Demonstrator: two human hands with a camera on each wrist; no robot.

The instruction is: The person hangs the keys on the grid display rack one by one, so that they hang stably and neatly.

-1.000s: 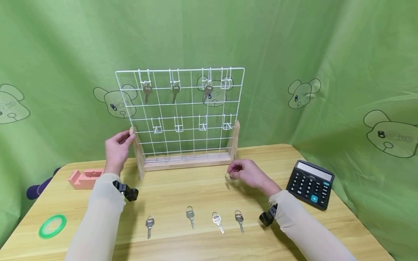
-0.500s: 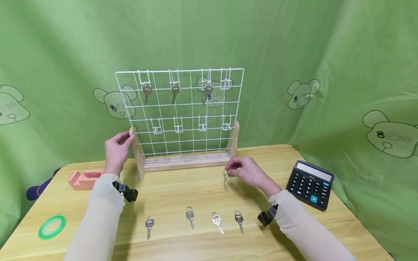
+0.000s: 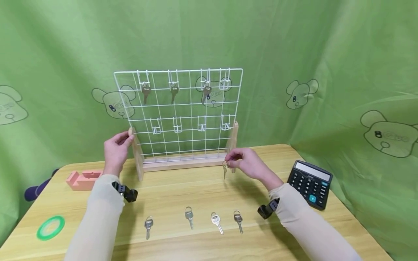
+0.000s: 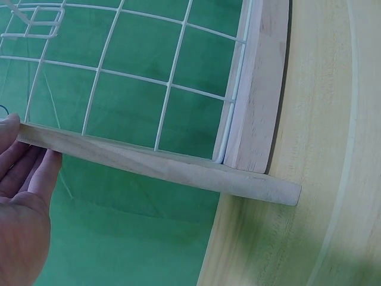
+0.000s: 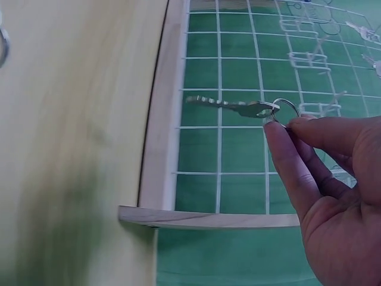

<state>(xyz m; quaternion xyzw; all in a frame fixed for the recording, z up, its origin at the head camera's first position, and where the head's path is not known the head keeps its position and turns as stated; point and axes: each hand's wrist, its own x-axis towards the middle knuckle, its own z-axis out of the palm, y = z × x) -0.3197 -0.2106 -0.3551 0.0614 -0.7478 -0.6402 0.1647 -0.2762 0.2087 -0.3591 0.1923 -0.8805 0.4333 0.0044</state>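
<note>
My left hand [image 3: 116, 150] grips the top of the left wooden post [image 4: 161, 167] of a white wire grid rack [image 3: 192, 139], thumb on one side and fingers on the other. Between thumb and fingertips my right hand [image 3: 246, 164] pinches the ring of a key [image 5: 238, 107], which hangs from it in front of the rack's right post. Keys hang on three hooks of the upper row, one of them this key [image 3: 174, 93]. The upper right hook [image 3: 224, 84] and the lower hooks, such as this hook [image 3: 201, 127], bear no key.
Several ringed keys lie in a row near the table's front, among them a bright key [image 3: 217, 222]. A black calculator [image 3: 310, 185] lies at the right. A pink tape dispenser [image 3: 85, 180] and a green tape roll [image 3: 50, 228] are at the left. Green curtain [image 3: 261, 43] stands behind.
My right hand has risen and moved slightly left with the key, closer to the rack's right post. The left hand keeps its hold on the left post.
</note>
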